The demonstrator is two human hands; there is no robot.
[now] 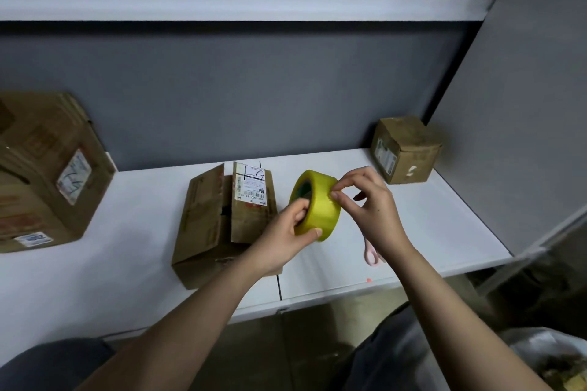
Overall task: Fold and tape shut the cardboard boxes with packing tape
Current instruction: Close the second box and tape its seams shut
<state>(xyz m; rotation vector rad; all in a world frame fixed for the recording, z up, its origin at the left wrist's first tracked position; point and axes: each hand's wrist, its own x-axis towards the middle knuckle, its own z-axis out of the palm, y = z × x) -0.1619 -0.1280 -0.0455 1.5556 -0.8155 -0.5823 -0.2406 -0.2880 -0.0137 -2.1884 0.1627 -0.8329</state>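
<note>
Two hands: both raised above the white desk (413, 216), forearms reaching in from below.
Left hand (286, 232): grips the yellow tape roll (317, 206), fingers curled into its core, thumb on the outer band.
Right hand (368, 200): pinches at the roll's upper edge.
Roll: on edge, core opening facing left.
Middle box (219, 219): flaps ajar, just left of the roll, long axis running away from the person.

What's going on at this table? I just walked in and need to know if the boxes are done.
Not yet. A person holds a yellow roll of packing tape in the left hand, while the right hand picks at its outer surface, apparently for the tape end. The brown cardboard box with a white label in the middle of the white table has flaps still untaped, with a gap between them.
</note>
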